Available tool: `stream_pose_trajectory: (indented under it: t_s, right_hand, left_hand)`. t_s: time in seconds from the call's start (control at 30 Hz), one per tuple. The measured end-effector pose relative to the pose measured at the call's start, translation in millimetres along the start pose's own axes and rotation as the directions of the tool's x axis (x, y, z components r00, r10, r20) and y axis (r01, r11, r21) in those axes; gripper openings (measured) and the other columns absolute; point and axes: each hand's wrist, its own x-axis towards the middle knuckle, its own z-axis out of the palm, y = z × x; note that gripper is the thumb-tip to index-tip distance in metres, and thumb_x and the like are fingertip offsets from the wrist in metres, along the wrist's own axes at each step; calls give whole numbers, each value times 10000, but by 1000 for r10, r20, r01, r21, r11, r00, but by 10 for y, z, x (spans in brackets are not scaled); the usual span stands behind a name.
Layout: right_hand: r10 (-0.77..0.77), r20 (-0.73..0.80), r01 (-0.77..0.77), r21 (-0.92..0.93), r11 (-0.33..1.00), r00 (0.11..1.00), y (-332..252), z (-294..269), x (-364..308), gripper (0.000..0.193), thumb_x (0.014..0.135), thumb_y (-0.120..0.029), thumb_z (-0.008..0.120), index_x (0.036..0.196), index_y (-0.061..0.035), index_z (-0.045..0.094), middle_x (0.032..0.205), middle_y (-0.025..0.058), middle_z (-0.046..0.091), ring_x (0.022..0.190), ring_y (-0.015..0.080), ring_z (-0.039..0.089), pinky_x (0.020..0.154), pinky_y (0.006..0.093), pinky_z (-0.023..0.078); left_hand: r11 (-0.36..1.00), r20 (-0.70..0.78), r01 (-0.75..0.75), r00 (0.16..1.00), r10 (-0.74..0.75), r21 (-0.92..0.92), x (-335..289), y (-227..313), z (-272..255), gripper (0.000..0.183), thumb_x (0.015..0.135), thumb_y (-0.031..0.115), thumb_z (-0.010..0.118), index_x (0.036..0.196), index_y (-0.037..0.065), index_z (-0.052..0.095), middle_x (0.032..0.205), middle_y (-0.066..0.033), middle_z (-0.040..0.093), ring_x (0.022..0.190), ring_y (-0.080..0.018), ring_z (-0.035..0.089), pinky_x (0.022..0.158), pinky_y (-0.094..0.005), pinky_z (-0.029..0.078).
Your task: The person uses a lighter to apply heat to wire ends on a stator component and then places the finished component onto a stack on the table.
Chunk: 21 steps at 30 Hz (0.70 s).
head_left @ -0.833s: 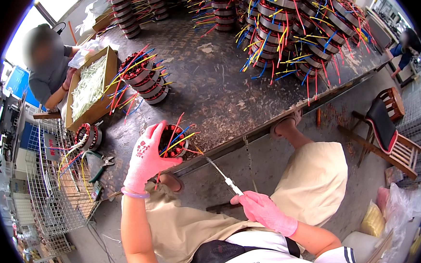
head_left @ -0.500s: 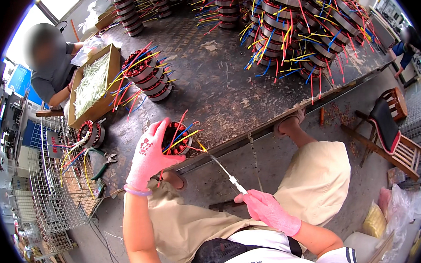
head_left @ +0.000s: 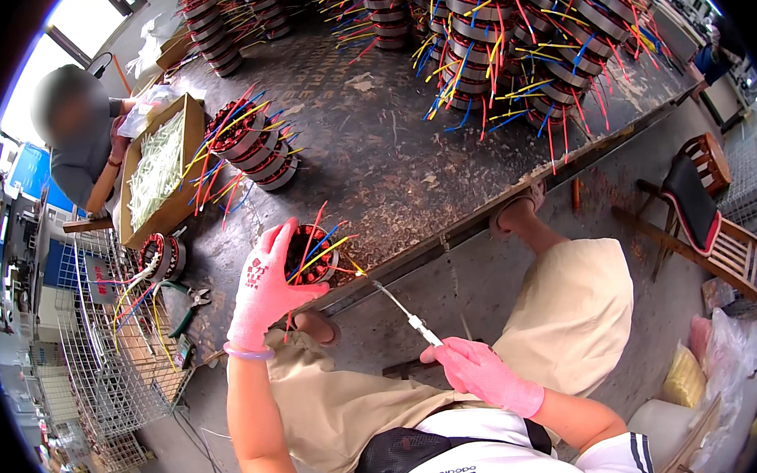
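Note:
A pink-gloved left hand of mine [head_left: 263, 287] is wrapped round the side of a motor stator [head_left: 296, 252] at the table's near edge. Red copper windings show inside it, and red, blue and yellow lead wires stick out toward the right. In my right hand [head_left: 484, 372], gloved in pink too, is a slim tool with a white handle [head_left: 425, 331]. From its tip a thin whitish strand [head_left: 387, 291] runs to the end of a yellow-orange wire [head_left: 356, 266] at the stator. How the strand and wire join is too small to tell.
Left of my hands lie a single stator [head_left: 163, 257] and green-handled cutters [head_left: 194, 312]. Beyond stand stacked stators [head_left: 256, 149] and a cardboard box [head_left: 162, 217] of pale tubes, beside a seated person [head_left: 87, 150]. More stator stacks [head_left: 480, 48] fill the table's far side. A chair [head_left: 698, 217] stands right.
The whole view has shifted slightly. My hands keep nearly the same hold on the stator and the white-handled tool. The seated person's hand has moved by the box.

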Motion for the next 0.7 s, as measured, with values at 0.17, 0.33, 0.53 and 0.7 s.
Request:
stream_pose_trajectory:
  t_s: [0.17, 0.33, 0.53, 0.7]
  right_hand:
    - [0, 0, -1, 13, 1000, 1000, -72, 23, -24, 316, 1032, -250, 458, 1103, -2, 642, 583, -29, 446, 524, 45, 378, 500, 222, 306]
    - [2, -11, -2, -28, 1000, 1000, -50, -3, -26, 307, 1028, -247, 449, 1104, -25, 647, 584, -22, 427, 517, 51, 390, 477, 241, 316]
    - [5, 1, -5, 21, 1000, 1000, -93, 21, -34, 321, 1032, -256, 456, 1108, -8, 644, 587, -31, 445, 536, 47, 382, 506, 224, 310]
    - [-10, -3, 10, -33, 999, 1000, -54, 2, -24, 303, 1026, -256, 455, 1075, -27, 647, 599, -6, 449, 533, 59, 414, 489, 246, 336]
  left_hand:
    - [999, 1, 36, 999, -36, 3, 16, 41, -16, 986, 546, 176, 892, 1406, 8, 441, 1316, -162, 524, 1194, -335, 546, 1001, -392, 463]
    - [1000, 0, 16, 1000, -16, -16, 43, 21, -4, 967, 564, 257, 889, 1389, 10, 448, 1312, -173, 523, 1191, -356, 540, 1013, -411, 451]
    - [999, -8, 5, 1000, -5, -32, 28, 15, 10, 962, 571, 238, 888, 1393, 9, 442, 1317, -172, 517, 1195, -356, 534, 1021, -411, 443]
    - [1000, -9, -3, 1000, 2, -31, 31, -4, 25, 966, 572, 239, 889, 1394, 8, 440, 1319, -175, 513, 1203, -357, 528, 1023, -412, 441]
